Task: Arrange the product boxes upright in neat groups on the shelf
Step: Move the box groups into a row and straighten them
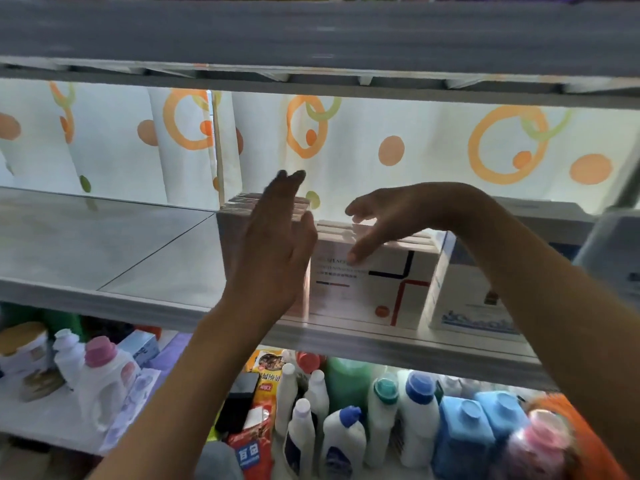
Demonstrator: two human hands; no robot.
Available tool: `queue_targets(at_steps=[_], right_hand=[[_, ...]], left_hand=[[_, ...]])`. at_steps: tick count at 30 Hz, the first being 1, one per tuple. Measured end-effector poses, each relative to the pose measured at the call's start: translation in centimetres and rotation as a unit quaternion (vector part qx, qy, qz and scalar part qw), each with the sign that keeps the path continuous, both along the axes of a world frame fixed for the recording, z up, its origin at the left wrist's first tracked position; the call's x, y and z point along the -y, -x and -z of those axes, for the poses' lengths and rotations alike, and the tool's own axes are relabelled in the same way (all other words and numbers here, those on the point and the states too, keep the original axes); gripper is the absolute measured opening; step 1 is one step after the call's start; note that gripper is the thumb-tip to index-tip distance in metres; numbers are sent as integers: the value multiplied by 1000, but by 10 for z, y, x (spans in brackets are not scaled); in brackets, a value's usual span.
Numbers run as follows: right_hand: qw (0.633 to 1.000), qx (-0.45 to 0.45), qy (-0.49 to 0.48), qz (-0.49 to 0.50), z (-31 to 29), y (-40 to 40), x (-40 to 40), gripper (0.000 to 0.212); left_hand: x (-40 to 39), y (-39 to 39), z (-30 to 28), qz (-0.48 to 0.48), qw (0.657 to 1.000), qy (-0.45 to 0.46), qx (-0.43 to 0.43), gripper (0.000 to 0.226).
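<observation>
head view: on the grey shelf (104, 265) a group of product boxes stands upright near the middle. the tall box group (235, 237) on the left stands with its tops showing as thin stacked edges. just to its right, touching, stands a lower row of white boxes (374, 289) printed with dark blue and red lines and an orange dot. further right a white and blue box (460, 306) leans against or stands beside that row; which of the two i cannot tell.

the left hand (273, 251) is raised flat in front of the tall box group, fingers straight and together, palm toward the boxes, holding nothing; whether it touches them i cannot tell. the right hand (377, 216) reaches from the right over the white boxes, fingers spread and relaxed, thumb tip resting on the front face of the nearest white box, gripping nothing.

behind the shelf hangs a white curtain (381, 133) with orange rings and dots. below, on the lower shelf, stand detergent bottles (415, 420) with blue, teal and pink caps, and snack packets (263, 393) near the middle.
</observation>
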State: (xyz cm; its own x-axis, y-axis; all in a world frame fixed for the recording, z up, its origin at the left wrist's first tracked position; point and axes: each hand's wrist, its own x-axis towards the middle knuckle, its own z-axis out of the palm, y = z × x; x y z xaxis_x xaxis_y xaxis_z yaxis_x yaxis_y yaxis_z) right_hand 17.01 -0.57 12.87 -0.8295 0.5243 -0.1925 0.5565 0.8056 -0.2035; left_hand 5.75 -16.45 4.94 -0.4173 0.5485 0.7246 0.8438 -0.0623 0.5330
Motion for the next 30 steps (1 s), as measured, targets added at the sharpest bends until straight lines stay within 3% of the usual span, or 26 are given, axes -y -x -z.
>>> queue_targets(at_steps=[2,5,9,16,20,30], right_hand=[[999,39,-13,-11,4,-6,2,91],[999,47,-12,-4,10,-6,0,77],[998,51,-16,14,11,-11,-2,67],[998,49,-29,41,14,-14,-4,61],[998,30,-32,43,17,-14,-7,55],[999,23,14,33,16,-15,-11,51]], left_hand=[[-12,-7,-12,21,999,19,-20,43],[-30,-7,-32,70,989,106,-69,43],[-45,1,-53,109,937,309,-120,69],[-57,-10,-66,68,867,447,-209,88],[-66,-8,-67,51,849,472,-230,94],[-69,-8,-67,59,856,453,-244,66]])
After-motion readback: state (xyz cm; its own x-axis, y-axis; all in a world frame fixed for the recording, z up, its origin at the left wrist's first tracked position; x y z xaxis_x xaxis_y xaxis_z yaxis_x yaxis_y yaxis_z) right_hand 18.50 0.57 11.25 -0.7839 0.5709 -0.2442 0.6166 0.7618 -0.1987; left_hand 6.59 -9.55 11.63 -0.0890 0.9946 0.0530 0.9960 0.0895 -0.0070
